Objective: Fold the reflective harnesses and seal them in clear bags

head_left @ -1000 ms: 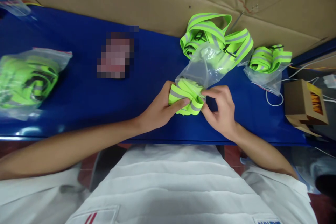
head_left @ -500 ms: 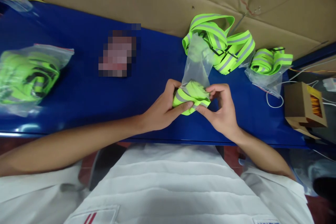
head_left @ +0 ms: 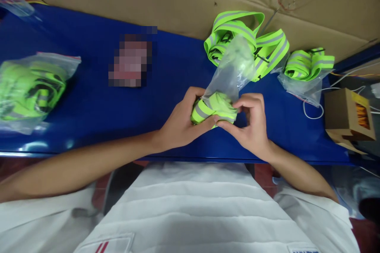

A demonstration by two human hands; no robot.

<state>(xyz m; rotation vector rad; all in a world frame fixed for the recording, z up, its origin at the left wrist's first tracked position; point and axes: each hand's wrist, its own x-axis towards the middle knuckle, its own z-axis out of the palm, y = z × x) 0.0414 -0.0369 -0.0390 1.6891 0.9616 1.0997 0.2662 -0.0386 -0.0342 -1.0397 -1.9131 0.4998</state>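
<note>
A folded bundle of neon-green strap with grey stripes (head_left: 215, 108) is held between both hands above the blue table's front part. My left hand (head_left: 185, 120) is closed on the bundle's left side, thumb along its lower front. On the right side, my right hand (head_left: 252, 120) pinches it with thumb and fingertips. A clear plastic bag (head_left: 230, 69) extends up and away from the bundle. Behind the bag lies a loose pile of the same green strap (head_left: 271, 49). How far the bundle sits inside the bag is unclear.
On the blue table (head_left: 97, 106), a bagged green strap bundle (head_left: 32, 87) lies at the left and a pixelated object (head_left: 130, 61) left of centre. Another strap roll (head_left: 299, 65) rests on a plastic bag at the right, near a white cable and a cardboard box (head_left: 341, 112).
The clear bag has swung to the right at its far end and looks wider. The green bundle has turned slightly in my hands, and both hands stay on it.
</note>
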